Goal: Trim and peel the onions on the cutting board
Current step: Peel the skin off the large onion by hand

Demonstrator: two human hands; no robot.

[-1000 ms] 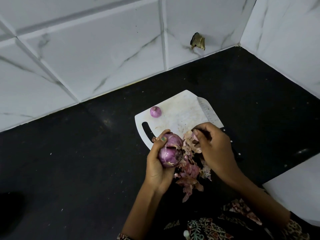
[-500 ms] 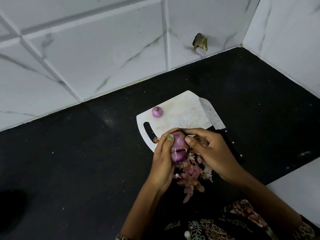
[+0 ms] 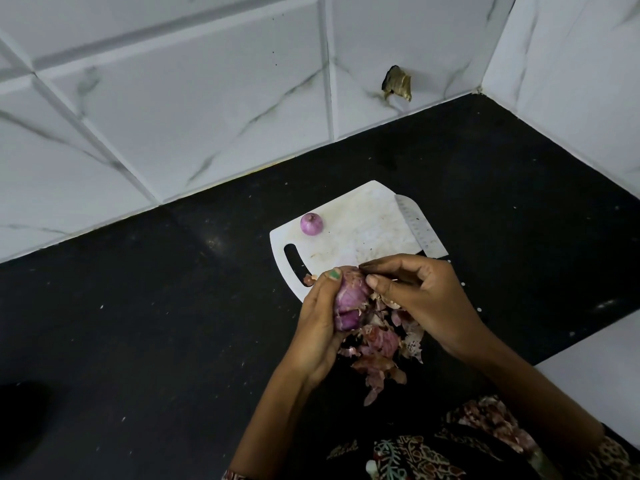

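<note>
My left hand [image 3: 320, 317] grips a purple onion [image 3: 350, 301] above the near edge of the white cutting board [image 3: 363, 230]. Part of the onion's skin is off. My right hand [image 3: 422, 296] pinches the skin at the top of that onion with thumb and fingertips. A small peeled onion [image 3: 311, 224] sits on the board's far left corner. A pile of onion skins [image 3: 379, 351] lies on the counter under my hands.
A wide knife blade [image 3: 419, 226] lies along the board's right edge, its handle hidden under my right hand. The black counter [image 3: 156, 323] meets white tiled walls [image 3: 173, 116] behind and at the right. A white surface [image 3: 602, 368] sits at the near right.
My right hand has come back from the skin pile to the onion and now pinches the skin at its top. My left hand has turned the onion slightly.
</note>
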